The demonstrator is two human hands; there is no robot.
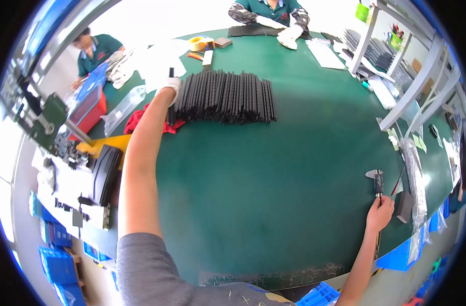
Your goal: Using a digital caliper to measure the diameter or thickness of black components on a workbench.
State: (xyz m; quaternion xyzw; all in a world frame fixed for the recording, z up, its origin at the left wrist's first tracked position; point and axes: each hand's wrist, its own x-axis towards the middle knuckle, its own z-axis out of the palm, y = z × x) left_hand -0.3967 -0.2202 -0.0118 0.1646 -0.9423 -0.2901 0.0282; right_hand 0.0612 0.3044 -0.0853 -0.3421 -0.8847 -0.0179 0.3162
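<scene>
My left hand [174, 87], in a white glove or finger cover, reaches far forward with its fingers closed around a long black strip [171, 116]. That strip lies at the left end of a wide row of similar dark ribbed strips [225, 97], packed side by side on the green table [253, 194]. A red cloth [137, 121] shows under and beside the row's left end. Near the right edge of the table, my right hand [379, 214] grips a digital caliper [378, 181], its jaws pointing away from me. Part of the caliper's beam is hidden by the hand.
A dark block [404, 207] and a plastic-wrapped roll [414, 178] lie right of the caliper. Metal machinery [49, 127] and a red bin [88, 113] stand left. Yellow tape [200, 43] sits behind the strips. Two people work at the far side; a grey frame [391, 120] rises right.
</scene>
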